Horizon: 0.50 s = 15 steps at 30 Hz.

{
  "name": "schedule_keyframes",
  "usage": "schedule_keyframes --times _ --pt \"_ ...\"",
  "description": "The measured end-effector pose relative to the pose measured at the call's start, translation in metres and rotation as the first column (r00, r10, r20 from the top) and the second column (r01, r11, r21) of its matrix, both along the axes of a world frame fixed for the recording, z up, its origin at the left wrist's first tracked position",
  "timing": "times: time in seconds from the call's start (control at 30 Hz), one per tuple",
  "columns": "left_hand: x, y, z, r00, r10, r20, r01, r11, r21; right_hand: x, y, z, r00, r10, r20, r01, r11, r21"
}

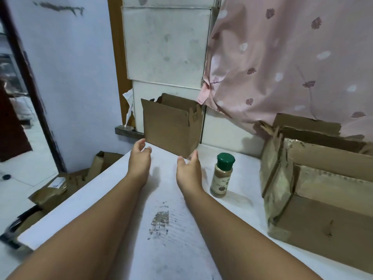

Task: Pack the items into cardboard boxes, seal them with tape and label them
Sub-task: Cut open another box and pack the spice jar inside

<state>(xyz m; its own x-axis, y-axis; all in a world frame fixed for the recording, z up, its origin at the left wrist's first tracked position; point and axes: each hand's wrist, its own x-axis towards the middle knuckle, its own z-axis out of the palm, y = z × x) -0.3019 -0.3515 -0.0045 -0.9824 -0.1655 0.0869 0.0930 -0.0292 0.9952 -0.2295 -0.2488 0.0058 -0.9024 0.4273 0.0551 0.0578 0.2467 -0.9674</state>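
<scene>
White table (171, 249) bears small box (171, 128), large box (323, 209), jar (222, 176).

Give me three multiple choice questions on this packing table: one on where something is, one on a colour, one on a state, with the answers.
1. Where does the spice bottle stand?
A) on a shelf
B) on the table, to the right of the right hand
C) on the floor

2. What colour is the bottle's cap?
A) red
B) white
C) green

3. In what state is the small cardboard box at the back?
A) open at the top
B) taped shut
C) folded flat

Answers: B, the bottle stands upright on the white surface beside that hand; C, the cap is plainly green; A, its top flaps stand up and no tape shows.
</scene>
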Motion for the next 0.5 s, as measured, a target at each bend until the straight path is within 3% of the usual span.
schedule_keyframes --times 0.27,0.5 --pt "-0.076 -0.008 -0.002 0.998 0.053 0.036 -0.054 0.998 0.028 -0.051 0.015 -0.009 0.988 -0.153 -0.033 0.156 0.974 0.162" --pt "-0.109 -0.017 -0.013 0.994 -0.090 0.070 0.088 0.996 0.031 -0.050 0.011 -0.012 0.996 -0.083 -0.031 0.088 0.955 0.284"
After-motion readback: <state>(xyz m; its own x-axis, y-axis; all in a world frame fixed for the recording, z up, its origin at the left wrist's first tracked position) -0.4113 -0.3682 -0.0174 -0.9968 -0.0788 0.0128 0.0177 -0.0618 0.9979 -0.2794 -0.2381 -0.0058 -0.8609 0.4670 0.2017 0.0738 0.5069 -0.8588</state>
